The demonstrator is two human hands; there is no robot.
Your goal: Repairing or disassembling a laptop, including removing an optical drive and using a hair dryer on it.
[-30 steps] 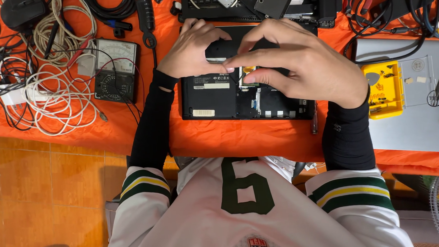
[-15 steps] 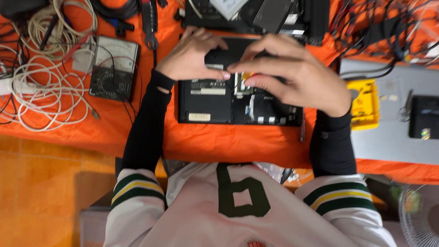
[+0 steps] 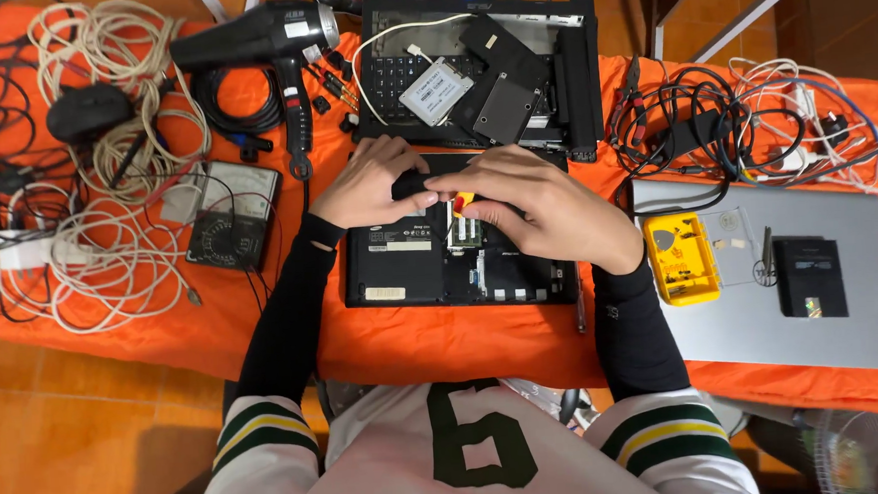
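Opened black laptop (image 3: pixel 430 267), underside up

Orange-clothed table (image 3: pixel 444 347), orange tiled floor (image 3: pixel 58 437)

Both forearms, in black sleeves, reach to the far side and angle inward. The left hand (image 3: pixel 368 186) curls its fingers; the right hand (image 3: pixel 542 211) lies palm down, fingertips meeting the left's.

Opened laptop base (image 3: pixel 430 267) centre; multimeter (image 3: pixel 232 216) left; closed laptop (image 3: pixel 842 286) right (parts box (image 3: pixel 682 259) on it).
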